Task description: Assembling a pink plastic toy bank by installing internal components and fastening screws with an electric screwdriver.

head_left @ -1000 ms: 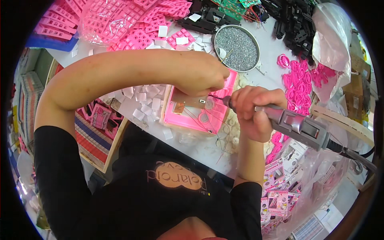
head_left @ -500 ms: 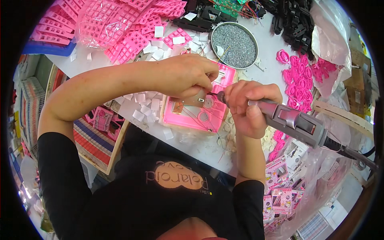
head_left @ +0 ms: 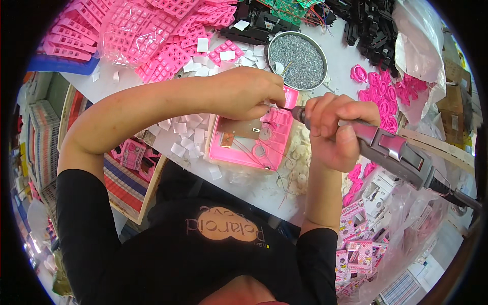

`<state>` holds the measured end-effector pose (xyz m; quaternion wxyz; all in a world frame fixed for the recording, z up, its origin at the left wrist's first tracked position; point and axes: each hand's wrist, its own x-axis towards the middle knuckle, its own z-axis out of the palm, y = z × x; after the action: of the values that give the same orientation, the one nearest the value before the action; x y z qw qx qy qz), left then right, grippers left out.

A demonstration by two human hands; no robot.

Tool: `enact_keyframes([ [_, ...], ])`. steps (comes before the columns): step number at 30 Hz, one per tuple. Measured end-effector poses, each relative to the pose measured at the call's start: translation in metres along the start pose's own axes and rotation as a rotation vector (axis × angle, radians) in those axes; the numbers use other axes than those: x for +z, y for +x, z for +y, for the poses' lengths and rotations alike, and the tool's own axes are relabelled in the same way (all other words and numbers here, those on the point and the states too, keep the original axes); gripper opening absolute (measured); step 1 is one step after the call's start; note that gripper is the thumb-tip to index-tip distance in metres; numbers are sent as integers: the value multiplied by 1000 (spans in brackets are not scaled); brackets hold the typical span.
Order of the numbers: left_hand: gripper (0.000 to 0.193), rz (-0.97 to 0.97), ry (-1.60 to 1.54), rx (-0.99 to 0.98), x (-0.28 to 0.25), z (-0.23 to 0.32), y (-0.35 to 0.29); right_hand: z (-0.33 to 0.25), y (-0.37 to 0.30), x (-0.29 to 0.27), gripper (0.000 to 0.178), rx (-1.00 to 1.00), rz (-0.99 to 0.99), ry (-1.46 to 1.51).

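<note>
A pink plastic case (head_left: 239, 156) lies open on the table, with a brown circuit board (head_left: 241, 128) and thin wires inside it. My left hand (head_left: 251, 94) reaches over the far part of the case. Its thumb and fingertips are pinched together by the screwdriver's tip, and whatever they hold is hidden. My right hand (head_left: 335, 129) is wrapped around a grey electric screwdriver (head_left: 394, 150), held slantwise with its thin bit pointing left to my left fingertips, over the case's upper right part.
A round metal dish of small screws (head_left: 297, 58) stands just beyond the case. Pink keypad parts (head_left: 152, 30) heap up at far left, black plastic parts (head_left: 371, 35) at far right. White paper pieces (head_left: 188, 137) lie scattered left of the case. The screwdriver's cord (head_left: 460, 198) runs off right.
My right hand and the screwdriver have shifted right, the bit moving away from the circuit board toward the far right of the case. My left fingertips have moved slightly right, uncovering more board.
</note>
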<state>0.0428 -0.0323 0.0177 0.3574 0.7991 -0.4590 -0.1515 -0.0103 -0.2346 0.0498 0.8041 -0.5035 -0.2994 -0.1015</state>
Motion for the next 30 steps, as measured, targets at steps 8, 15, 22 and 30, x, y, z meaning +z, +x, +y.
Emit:
enact_keyframes([
  [8, 15, -72, 255, -27, 8, 5, 9, -19, 1, -8, 23, 31, -29, -48],
  [15, 12, 143, 312, -40, 18, -5, 10, -27, -10, -11, 23, 56, -22, -61],
  [22, 13, 326, 329, -201, 20, -9, 17, -34, -16, -11, 22, 64, 7, -61],
  [30, 24, 831, 449, -204, -39, 7, -31, -76, -21, -24, 47, 61, 421, -642],
])
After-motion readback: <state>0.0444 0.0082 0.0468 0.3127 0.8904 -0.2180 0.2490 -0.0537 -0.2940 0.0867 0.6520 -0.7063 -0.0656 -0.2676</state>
